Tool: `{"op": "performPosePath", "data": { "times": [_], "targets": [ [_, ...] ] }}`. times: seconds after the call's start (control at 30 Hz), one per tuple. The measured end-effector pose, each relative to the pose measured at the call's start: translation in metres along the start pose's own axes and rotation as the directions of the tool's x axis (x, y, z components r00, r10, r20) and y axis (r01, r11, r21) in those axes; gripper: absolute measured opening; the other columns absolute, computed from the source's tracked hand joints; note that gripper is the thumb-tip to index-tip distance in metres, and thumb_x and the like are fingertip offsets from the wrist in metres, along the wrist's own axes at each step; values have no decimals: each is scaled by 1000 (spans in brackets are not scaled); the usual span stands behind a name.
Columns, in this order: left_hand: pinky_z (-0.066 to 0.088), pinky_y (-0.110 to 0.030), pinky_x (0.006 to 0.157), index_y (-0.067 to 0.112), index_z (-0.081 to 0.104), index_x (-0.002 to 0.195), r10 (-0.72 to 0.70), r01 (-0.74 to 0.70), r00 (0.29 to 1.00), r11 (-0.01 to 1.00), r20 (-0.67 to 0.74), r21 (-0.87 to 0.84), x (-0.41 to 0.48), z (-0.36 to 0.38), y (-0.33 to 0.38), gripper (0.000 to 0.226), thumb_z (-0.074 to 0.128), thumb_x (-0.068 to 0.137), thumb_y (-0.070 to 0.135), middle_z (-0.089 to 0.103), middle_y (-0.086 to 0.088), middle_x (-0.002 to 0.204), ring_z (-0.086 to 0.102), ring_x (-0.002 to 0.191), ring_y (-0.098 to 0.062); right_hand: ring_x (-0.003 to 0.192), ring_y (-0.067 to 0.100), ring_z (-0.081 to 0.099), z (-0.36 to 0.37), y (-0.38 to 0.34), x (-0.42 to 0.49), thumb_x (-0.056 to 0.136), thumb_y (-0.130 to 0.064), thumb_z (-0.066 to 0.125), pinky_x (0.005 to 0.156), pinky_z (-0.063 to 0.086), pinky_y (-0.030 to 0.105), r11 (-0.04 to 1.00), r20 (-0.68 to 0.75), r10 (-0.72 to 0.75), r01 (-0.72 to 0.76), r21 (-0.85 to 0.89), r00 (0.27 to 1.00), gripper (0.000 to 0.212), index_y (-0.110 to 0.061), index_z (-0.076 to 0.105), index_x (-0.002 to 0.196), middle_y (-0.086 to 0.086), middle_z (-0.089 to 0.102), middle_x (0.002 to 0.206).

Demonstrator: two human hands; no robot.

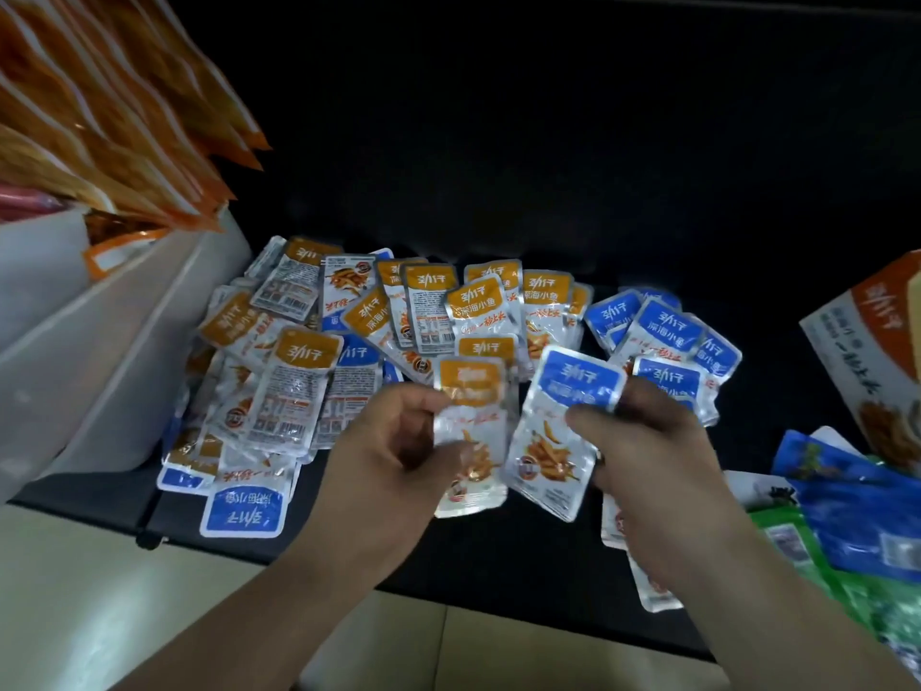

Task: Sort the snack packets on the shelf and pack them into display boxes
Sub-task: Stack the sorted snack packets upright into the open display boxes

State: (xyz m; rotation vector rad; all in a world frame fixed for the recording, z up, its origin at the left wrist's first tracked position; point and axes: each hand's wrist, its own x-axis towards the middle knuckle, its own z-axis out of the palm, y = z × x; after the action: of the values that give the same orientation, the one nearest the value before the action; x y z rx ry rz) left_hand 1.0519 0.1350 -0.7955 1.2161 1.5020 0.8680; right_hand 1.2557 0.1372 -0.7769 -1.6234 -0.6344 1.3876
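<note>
Head view looks down on a black shelf (498, 566) strewn with small snack packets. My left grip (393, 441) has its fingers curled, pinching an orange-topped packet (471, 426) by its left edge, and it holds the packet upright above the shelf. My right grip (648, 441) pinches a blue-topped packet (563, 431) by its right edge, thumb on the front; the two packets sit side by side, edges nearly touching. Behind and to the left lies a mixed pile (309, 351) of orange and blue packets, overlapping. To the right, a smaller cluster of blue packets (663, 331) lies apart from it. An orange-and-white display box (867, 341) stands at the far right edge, with green and blue bags (847, 516) in front of it. A white bin (124, 316) on the left holds tall orange bags (99, 117).
</note>
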Motion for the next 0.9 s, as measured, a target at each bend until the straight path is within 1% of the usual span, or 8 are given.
{"op": "performPosePath", "data": {
  "times": [0.1,0.23,0.33,0.4,0.47,0.57,0.7,0.9],
  "targets": [
    [52,-16,64,31,65,102,-36,37,999,993,-12,113,4,5,-16,32,85,84,13,70,11,81,68,70,-6,94,45,71,-30,7,5,79,-13,72,78,62,58,980,-76,-40,24,-200,996,18,-22,75,94,14,75,91],
    [51,-16,55,32,61,104,11,-15,1000,924,14,383,11,12,-27,26,81,89,24,69,12,77,69,70,3,76,19,76,-70,8,0,86,-6,72,65,58,35,933,-85,-59,25,-360,995,17,-22,77,87,-2,78,79],
    [53,-28,55,33,63,105,246,-226,967,714,65,662,16,12,-34,24,80,87,34,61,15,91,66,70,-6,69,6,71,-87,18,0,85,-14,77,54,53,20,828,-70,-114,56,-558,991,12,-25,73,85,-11,74,73],
    [48,-24,57,28,67,103,313,-287,946,674,89,680,19,13,-37,25,83,84,30,56,10,99,61,72,-10,67,-4,66,-91,24,0,85,-15,78,46,43,10,777,-87,-135,51,-628,987,23,-35,66,85,-15,71,70],
    [44,-21,59,24,69,104,330,-311,938,675,104,669,21,15,-40,26,84,84,25,54,7,101,57,73,-9,72,0,65,-90,26,-4,86,-14,76,49,45,14,747,-95,-186,78,-660,978,33,-42,58,88,-12,69,81],
    [42,-16,63,23,71,108,358,-341,927,675,114,655,21,15,-44,25,82,85,22,53,9,105,56,71,-6,83,11,62,-88,29,-8,86,-17,74,66,54,34,629,-80,-266,110,-770,961,45,-37,59,123,-6,51,114],
    [42,-8,68,25,72,108,361,-348,926,706,109,617,14,11,-43,22,80,87,21,53,16,106,59,77,0,86,26,63,-79,27,-9,84,-21,75,67,53,39,538,-76,-312,110,-836,947,57,-31,54,136,-7,42,120],
    [57,-45,89,15,75,110,471,-405,869,502,151,765,42,-27,-35,26,79,84,17,59,-2,131,59,116,-27,95,10,65,-19,27,3,83,-25,76,77,59,41,589,82,-547,453,-669,833,32,-29,71,115,-13,60,111]
  ]
}}
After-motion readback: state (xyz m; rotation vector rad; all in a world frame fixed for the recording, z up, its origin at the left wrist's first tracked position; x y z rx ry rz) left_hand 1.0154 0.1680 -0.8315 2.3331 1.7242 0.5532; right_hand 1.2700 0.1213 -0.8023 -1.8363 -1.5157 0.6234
